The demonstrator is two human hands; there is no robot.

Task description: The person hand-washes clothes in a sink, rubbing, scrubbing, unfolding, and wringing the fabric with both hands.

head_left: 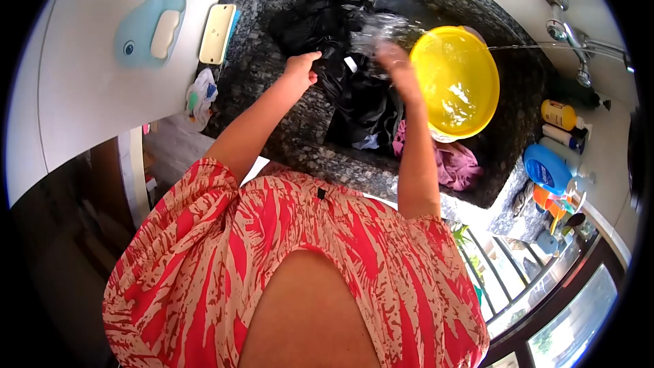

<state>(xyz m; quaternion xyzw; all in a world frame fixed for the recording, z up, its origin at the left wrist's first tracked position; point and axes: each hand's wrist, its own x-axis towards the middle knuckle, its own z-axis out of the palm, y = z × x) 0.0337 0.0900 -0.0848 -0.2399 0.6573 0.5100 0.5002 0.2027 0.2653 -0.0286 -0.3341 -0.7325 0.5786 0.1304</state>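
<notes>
A wet, shiny black garment point(364, 105) lies bunched over the speckled stone sink point(300, 119), with a small white label showing on it. At its left edge my left hand point(302, 70) is closed, the fingertips gripping the dark cloth. My right hand point(400, 71) is smeared by motion between the garment and a yellow basin point(426, 61), so its fingers cannot be made out. A splash of water point(385, 31) flies just beyond this hand. The basin holds water, and a thin stream reaches it from the right.
Pink cloth point(458, 165) lies below the basin. The tap point(575, 41) is on the right wall. Bottles and a blue container point(547, 169) line the right ledge. At left are a whale-shaped soap holder point(139, 34), a cream soap dish point(217, 34) and a crumpled cloth point(201, 99).
</notes>
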